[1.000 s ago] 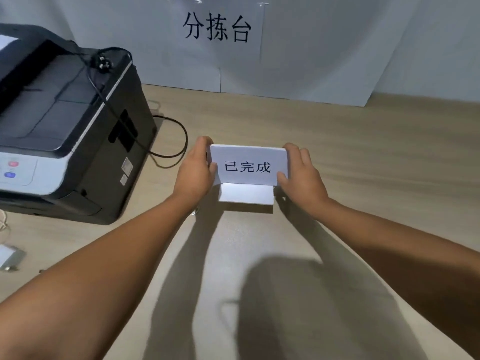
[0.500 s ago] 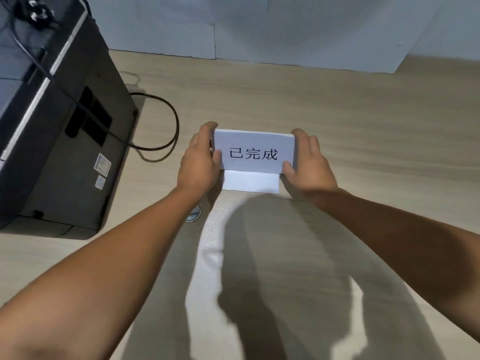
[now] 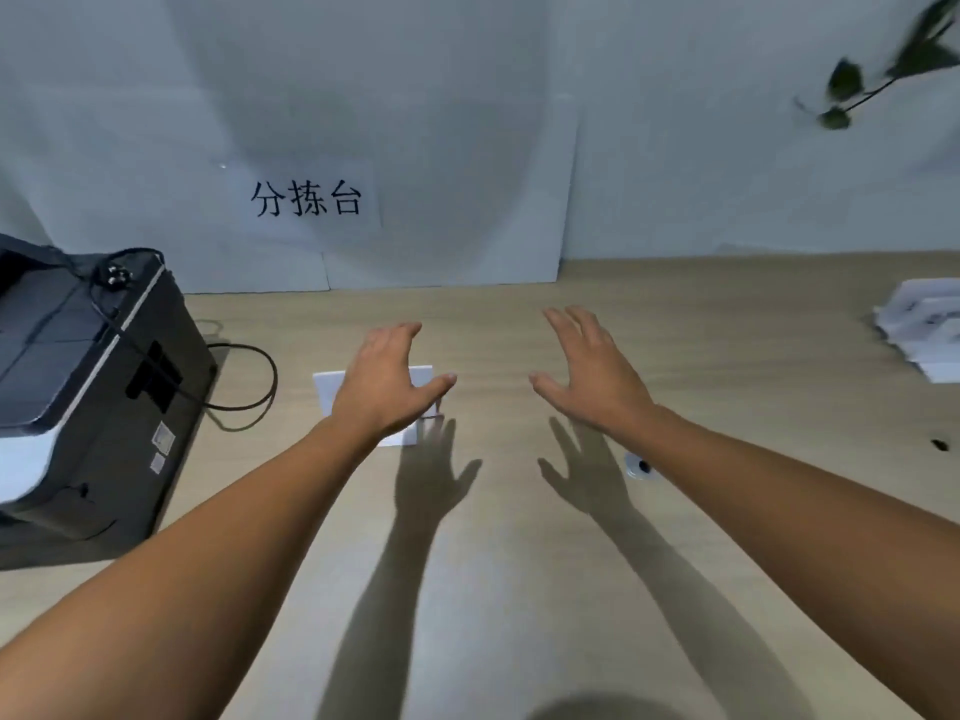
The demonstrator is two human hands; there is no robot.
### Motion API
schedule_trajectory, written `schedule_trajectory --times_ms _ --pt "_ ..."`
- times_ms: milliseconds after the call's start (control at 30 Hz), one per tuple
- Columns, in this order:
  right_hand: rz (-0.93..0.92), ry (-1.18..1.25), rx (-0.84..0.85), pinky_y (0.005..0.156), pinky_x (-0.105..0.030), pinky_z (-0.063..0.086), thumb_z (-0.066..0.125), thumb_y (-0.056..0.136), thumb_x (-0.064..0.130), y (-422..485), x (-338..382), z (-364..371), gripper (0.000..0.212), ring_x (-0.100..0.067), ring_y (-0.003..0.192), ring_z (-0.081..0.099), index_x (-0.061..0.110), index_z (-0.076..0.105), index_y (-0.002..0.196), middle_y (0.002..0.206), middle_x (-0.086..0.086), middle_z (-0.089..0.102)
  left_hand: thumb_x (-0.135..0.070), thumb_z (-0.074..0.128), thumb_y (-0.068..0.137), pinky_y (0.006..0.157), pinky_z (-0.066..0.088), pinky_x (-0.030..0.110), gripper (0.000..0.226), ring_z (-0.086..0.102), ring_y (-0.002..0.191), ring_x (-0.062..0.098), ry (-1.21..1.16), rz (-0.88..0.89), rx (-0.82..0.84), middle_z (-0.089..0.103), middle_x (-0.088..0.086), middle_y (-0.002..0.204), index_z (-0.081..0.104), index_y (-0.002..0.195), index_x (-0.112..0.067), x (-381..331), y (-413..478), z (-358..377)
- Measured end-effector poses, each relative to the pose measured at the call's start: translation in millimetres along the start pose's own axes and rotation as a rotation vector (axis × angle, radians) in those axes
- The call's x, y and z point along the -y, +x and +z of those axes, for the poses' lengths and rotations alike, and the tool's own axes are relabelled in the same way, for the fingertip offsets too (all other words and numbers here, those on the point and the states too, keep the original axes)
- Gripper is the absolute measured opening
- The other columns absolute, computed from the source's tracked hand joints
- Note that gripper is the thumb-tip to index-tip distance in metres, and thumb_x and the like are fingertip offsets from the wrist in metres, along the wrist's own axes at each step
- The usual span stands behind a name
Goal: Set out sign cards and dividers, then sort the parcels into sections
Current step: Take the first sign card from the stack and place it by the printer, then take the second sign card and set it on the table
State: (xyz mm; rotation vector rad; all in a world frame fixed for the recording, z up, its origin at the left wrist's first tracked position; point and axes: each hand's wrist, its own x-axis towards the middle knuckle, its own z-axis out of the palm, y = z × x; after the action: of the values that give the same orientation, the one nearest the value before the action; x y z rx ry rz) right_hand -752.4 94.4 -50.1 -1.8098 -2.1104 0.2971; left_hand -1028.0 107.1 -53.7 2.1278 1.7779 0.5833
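A white folded sign card (image 3: 328, 391) stands on the wooden table (image 3: 519, 537), mostly hidden behind my left hand (image 3: 387, 384). That hand hovers above it with fingers spread, holding nothing. My right hand (image 3: 592, 368) is raised over bare table to the right of the card, also spread and empty. A stack of white printed papers or cards (image 3: 922, 330) lies at the table's far right edge.
A black and white printer (image 3: 88, 387) sits at the left with a black cable (image 3: 254, 392) looping beside it. A white backboard with a paper sign (image 3: 306, 200) lines the back. Small cable holes (image 3: 641, 466) dot the table. Plant leaves (image 3: 883, 70) hang top right.
Both hands have let go of the sign card and lifted off it, fingers spreading. The right hand moved right. The view tilted up and swung right, showing the paper stack.
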Motion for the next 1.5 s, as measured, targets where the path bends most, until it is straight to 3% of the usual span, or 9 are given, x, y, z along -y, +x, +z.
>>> schedule_trajectory --times_ms 200,400,567,733,1033,1500 --pt "0.132 -0.107 -0.144 0.121 -0.044 0.027 0.059 0.093 0.056 -139 -119 -149 0.076 -0.024 0.153 0.017 0.028 0.029 0.157 0.167 -0.003 0.018 -0.070 0.061 0.085 0.122 0.026 0.048 0.090 0.021 0.153 0.031 0.020 0.218 0.039 0.042 0.005 0.159 0.036 0.155 -0.019 -194 -46 25" --pt "0.271 -0.182 -0.247 0.122 -0.042 0.022 0.056 0.093 0.061 -302 -238 -278 0.074 -0.022 0.153 0.019 0.028 0.034 0.156 0.166 -0.004 0.024 -0.075 0.053 0.088 0.125 0.014 0.043 0.093 0.013 0.156 0.030 0.034 0.374 0.040 0.036 0.003 0.162 0.033 0.157 -0.018 -404 -107 68" --pt "0.355 -0.221 -0.271 0.123 -0.042 0.022 0.053 0.094 0.062 -422 -314 -344 0.077 -0.022 0.154 0.015 0.029 0.027 0.159 0.168 -0.003 0.020 -0.073 0.052 0.090 0.125 0.011 0.041 0.089 0.011 0.156 0.028 -0.027 0.497 0.070 0.034 0.001 0.163 0.032 0.157 -0.019 -552 -168 125" --pt "0.424 -0.215 -0.293 0.122 -0.041 0.021 0.052 0.096 0.062 -493 -379 -382 0.076 -0.022 0.154 0.012 0.033 0.023 0.160 0.169 -0.003 0.016 -0.064 0.052 0.095 0.123 0.011 0.038 0.078 0.012 0.155 0.023 -0.098 0.527 0.117 0.034 0.001 0.162 0.033 0.157 -0.019 -649 -196 176" --pt "0.476 -0.200 -0.283 0.118 -0.045 0.031 0.050 0.094 0.066 -501 -513 -430 0.074 -0.018 0.154 0.015 0.039 0.024 0.159 0.168 0.003 0.016 -0.053 0.059 0.096 0.116 0.029 0.039 0.070 0.033 0.144 0.025 -0.076 0.542 0.123 0.049 0.007 0.151 0.043 0.151 -0.014 -758 -140 260" --pt "0.352 -0.128 -0.122 0.116 -0.048 0.036 0.052 0.094 0.064 -389 -717 -446 0.073 -0.019 0.152 0.019 0.040 0.024 0.158 0.166 0.003 0.017 -0.054 0.059 0.096 0.116 0.031 0.043 0.069 0.037 0.140 0.031 0.011 0.391 0.108 0.048 0.008 0.151 0.043 0.150 -0.013 -873 -17 388"
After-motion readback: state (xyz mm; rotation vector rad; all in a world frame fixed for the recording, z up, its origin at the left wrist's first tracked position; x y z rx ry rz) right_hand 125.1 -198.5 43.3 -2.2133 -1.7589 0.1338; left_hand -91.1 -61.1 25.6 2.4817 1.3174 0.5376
